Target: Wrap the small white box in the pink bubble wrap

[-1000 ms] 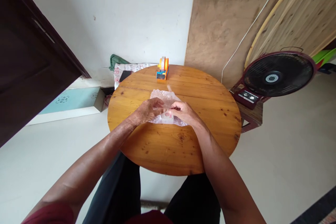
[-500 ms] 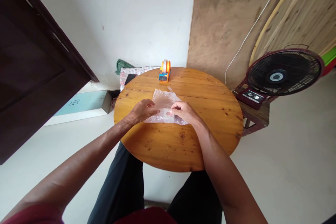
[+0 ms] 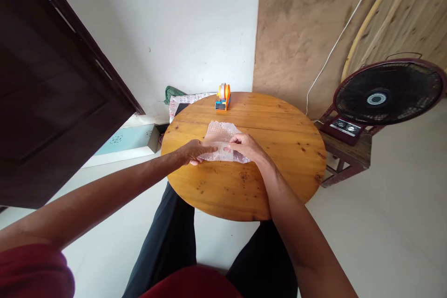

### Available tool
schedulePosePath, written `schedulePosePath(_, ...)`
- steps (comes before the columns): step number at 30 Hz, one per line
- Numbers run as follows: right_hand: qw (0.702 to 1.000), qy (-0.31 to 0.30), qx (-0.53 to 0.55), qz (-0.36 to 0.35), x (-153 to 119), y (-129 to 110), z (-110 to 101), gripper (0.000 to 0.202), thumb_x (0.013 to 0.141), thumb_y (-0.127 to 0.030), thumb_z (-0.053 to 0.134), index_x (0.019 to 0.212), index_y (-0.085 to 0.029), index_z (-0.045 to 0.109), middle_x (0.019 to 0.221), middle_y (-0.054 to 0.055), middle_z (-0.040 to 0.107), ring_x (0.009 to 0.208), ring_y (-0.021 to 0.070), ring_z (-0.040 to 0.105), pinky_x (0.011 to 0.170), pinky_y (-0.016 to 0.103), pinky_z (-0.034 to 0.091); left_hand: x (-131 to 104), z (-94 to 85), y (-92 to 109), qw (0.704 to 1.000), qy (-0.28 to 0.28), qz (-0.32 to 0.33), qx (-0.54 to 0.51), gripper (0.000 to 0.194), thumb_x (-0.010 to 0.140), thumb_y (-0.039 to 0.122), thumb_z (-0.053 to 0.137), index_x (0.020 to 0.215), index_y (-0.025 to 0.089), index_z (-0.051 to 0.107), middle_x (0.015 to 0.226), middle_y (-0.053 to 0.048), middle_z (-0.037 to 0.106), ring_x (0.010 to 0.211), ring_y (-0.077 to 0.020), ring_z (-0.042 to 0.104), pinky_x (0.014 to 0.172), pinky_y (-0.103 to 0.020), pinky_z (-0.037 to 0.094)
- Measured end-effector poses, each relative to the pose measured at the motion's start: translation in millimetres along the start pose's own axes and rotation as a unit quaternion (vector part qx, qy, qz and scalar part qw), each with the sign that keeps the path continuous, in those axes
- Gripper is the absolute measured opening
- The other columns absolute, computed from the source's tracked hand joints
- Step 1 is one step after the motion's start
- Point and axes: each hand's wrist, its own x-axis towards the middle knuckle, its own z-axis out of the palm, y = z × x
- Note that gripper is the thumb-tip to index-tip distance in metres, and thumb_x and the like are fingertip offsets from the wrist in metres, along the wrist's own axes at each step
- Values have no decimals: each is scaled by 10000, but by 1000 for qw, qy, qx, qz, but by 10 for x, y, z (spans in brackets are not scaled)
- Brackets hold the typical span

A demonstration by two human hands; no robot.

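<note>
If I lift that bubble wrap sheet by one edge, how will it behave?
The bubble wrap sheet looks thin and crumpled, so it would probably flop and fold. Probably very light: a push may slide it on the smooth table. Both hands, left hand and right hand, press it flat.
</note>
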Motion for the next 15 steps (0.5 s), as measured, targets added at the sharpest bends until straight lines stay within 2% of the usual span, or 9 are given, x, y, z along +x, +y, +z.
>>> schedulePosePath(3, 1000, -5, 2, -7, 17, 31, 12, 251, 700, -410, 698, 695, -167, 636, 612, -21, 608, 529, 80, 468, 482, 200, 310, 31, 59, -7, 998, -25, 13, -52, 448, 540, 412, 860, 723, 152, 544, 528, 22, 537, 425, -83, 444, 442, -223, 368)
schedulePosePath(7, 1000, -2, -8, -13, 39, 56, 18, 244, 703, -405, 703, 691, -170, 641, 645, -15, 634, 536, 80, 482, 495, 202, 324, 85, 122, -28, 994, -55, 32, -87, 321, 615, 317, 797, 608, 143, 527, 465, 30, 486, 386, -58, 360, 408, -208, 299)
schedulePosePath(10, 1000, -2, -10, -17, 47, 71, 24, 233, 711, -397, 701, 688, -173, 640, 638, -13, 631, 526, 81, 481, 491, 205, 326, 103, 168, 5, 995, -34, 42, -82, 252, 655, 254, 742, 583, 147, 526, 443, 33, 479, 374, -59, 363, 404, -202, 279)
schedulePosePath(15, 1000, 0, 13, -23, 44, 85, 43, 199, 733, -360, 699, 701, -175, 632, 654, 5, 647, 543, 102, 521, 509, 216, 369, 72, 251, 119, 996, 8, 39, -75, 130, 650, 179, 699, 624, 144, 577, 479, 18, 539, 381, -70, 422, 423, -205, 328)
